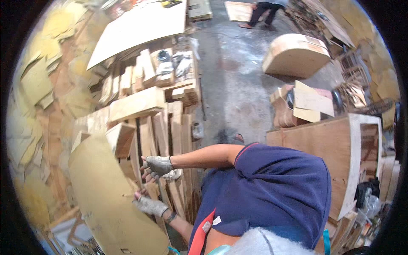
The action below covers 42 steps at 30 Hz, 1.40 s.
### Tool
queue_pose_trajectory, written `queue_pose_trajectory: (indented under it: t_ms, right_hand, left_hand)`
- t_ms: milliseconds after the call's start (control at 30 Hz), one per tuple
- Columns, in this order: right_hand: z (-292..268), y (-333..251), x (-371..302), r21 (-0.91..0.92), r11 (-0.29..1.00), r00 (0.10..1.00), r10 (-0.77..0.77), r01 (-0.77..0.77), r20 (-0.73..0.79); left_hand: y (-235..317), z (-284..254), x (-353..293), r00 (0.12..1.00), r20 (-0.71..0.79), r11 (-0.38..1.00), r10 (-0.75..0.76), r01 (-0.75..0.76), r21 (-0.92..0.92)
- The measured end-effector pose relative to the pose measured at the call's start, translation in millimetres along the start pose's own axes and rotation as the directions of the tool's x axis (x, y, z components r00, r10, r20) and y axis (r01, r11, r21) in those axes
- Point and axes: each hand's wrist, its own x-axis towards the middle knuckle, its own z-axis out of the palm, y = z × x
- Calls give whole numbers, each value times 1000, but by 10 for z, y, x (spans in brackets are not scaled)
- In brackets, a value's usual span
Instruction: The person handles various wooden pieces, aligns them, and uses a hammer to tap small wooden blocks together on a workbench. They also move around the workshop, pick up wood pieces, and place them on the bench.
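A long yellowish sheet panel (104,187) with a rounded top end leans at the lower left. My left hand (151,206), in a grey fingerless glove with a band at the wrist, is at the panel's right edge. Its fingertips are closed together against that edge. Above it, my right hand (157,165) wears a similar grey glove and reaches in from the right. Its fingers are apart and slightly bent, with nothing seen in them. Beneath this hand are upright wooden boards (159,134).
A wooden box-like block (137,104) rests on the lumber at left. Behind it lies a large white sheet (140,32). A curved wooden piece (295,57) stands on the concrete floor (242,89), and a plywood cabinet (310,161) is at right. Another person (265,12) stands far back.
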Motion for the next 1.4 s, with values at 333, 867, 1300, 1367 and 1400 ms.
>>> queue_pose_trajectory:
  t_ms: [333, 867, 1300, 1367, 1400]
  right_hand:
    - [-2833, -296, -3913, 123, 929, 682, -162, 350, -713]
    - [-3635, 2449, -5633, -36, 992, -271, -3, 117, -963]
    - [-3798, 2263, -5142, 22, 993, -337, 60, 117, -940]
    - [-4034, 2057, -5129, -37, 983, -439, 48, 182, -897]
    - [-4156, 1973, -5144, -80, 974, -509, 41, 214, -860]
  left_hand:
    - [231, 1396, -809, 925, -372, 981, 76, -2, 195]
    - [1967, 4040, -3124, 385, 891, 934, 239, 159, -319]
    - [2675, 6102, -3423, 47, 966, 967, 254, -2, -254]
    - [2816, 6453, -3522, -13, 957, 957, 289, -1, -289]
    - [2881, 6602, -3566, -52, 954, 955, 294, -29, -296]
